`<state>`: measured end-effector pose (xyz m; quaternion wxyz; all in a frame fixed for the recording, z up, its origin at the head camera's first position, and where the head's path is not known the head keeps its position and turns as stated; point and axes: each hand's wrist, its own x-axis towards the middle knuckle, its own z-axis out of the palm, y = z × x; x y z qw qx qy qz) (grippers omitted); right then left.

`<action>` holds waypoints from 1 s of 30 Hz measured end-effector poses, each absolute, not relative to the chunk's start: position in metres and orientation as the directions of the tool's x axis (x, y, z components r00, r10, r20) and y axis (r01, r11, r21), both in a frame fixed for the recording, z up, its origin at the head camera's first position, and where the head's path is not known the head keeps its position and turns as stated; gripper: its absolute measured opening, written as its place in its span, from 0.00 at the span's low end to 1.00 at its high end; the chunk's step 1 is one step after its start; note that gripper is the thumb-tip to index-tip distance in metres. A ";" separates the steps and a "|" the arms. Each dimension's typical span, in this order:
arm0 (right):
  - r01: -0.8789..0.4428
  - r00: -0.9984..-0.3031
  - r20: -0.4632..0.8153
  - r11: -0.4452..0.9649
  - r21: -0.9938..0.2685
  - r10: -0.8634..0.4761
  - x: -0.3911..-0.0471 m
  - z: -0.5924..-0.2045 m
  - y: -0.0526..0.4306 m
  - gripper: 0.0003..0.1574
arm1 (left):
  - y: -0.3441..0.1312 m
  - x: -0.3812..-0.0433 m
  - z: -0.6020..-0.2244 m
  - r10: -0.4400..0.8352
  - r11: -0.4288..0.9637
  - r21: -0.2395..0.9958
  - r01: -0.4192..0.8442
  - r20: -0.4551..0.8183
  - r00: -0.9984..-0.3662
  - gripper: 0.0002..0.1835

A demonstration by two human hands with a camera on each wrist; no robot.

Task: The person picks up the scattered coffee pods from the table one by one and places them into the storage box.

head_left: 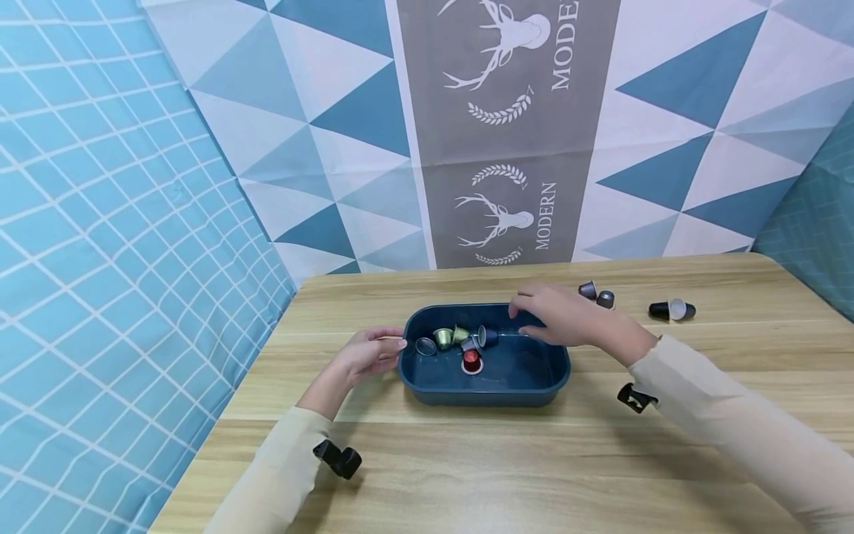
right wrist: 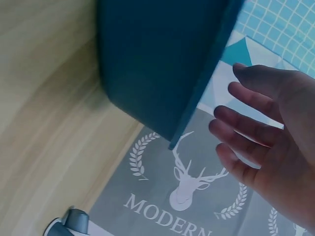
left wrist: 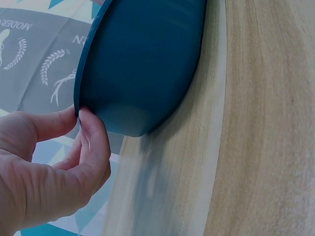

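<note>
A dark blue plastic basin [head_left: 483, 397] sits on the table with several coffee capsules in it. A red capsule [head_left: 471, 360] stands near its middle, beside a dark blue capsule [head_left: 488, 336] and a gold capsule [head_left: 443, 338]. My left hand [head_left: 368, 351] pinches the basin's left rim between thumb and fingers, as the left wrist view shows. Over the right end of the basin hovers my right hand [head_left: 563, 315]. Its fingers are spread and loosely bent, with nothing between them in the right wrist view [right wrist: 268, 132].
Right of the basin, dark capsules [head_left: 605, 299] lie behind my right hand. Farther right is another group of black capsules [head_left: 659, 311] with a pale one [head_left: 677, 308]. A patterned cloth [head_left: 360, 148] hangs behind the wooden table [head_left: 460, 475].
</note>
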<state>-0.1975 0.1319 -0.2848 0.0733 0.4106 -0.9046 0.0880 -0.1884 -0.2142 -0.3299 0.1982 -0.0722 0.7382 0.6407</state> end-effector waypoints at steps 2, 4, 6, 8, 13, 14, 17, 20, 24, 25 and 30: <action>-0.768 -0.632 0.251 0.636 -0.073 -0.734 -0.196 -0.287 0.135 0.14 | -0.215 -0.189 -0.329 0.149 0.166 0.919 -0.356 -0.381 -0.913 0.23; -0.779 -0.610 0.293 0.625 -0.049 -0.736 -0.195 -0.288 0.138 0.15 | -0.215 -0.190 -0.328 0.150 0.164 0.921 -0.354 -0.378 -0.914 0.23; -0.783 -0.592 0.331 0.621 -0.021 -0.735 -0.193 -0.288 0.141 0.16 | -0.215 -0.191 -0.327 0.151 0.163 0.922 -0.352 -0.376 -0.914 0.24; -0.785 -0.579 0.360 0.620 -0.001 -0.732 -0.191 -0.289 0.144 0.16 | -0.214 -0.191 -0.326 0.155 0.167 0.924 -0.344 -0.370 -0.916 0.24; -0.799 -0.532 0.426 0.600 0.033 -0.732 -0.183 -0.296 0.152 0.17 | -0.214 -0.189 -0.328 0.149 0.185 0.919 -0.347 -0.375 -0.915 0.24; -0.801 -0.525 0.437 0.598 0.037 -0.730 -0.181 -0.297 0.153 0.17 | -0.214 -0.189 -0.328 0.145 0.183 0.917 -0.353 -0.381 -0.913 0.23; -0.793 -0.523 0.465 0.607 0.042 -0.715 -0.177 -0.303 0.159 0.17 | -0.214 -0.186 -0.330 0.150 0.176 0.918 -0.354 -0.381 -0.912 0.23; -0.780 -0.540 0.480 0.626 0.023 -0.691 -0.174 -0.308 0.166 0.17 | -0.213 -0.185 -0.330 0.152 0.167 0.921 -0.351 -0.376 -0.914 0.23; -0.759 -0.575 0.481 0.651 -0.011 -0.662 -0.170 -0.311 0.175 0.16 | -0.213 -0.185 -0.331 0.151 0.160 0.925 -0.344 -0.367 -0.918 0.23; -0.755 -0.579 0.483 0.655 -0.014 -0.657 -0.170 -0.312 0.177 0.16 | -0.213 -0.185 -0.331 0.148 0.159 0.925 -0.344 -0.367 -0.918 0.23; -0.745 -0.587 0.492 0.667 -0.019 -0.642 -0.169 -0.315 0.188 0.17 | -0.214 -0.186 -0.330 0.135 0.162 0.924 -0.347 -0.369 -0.919 0.22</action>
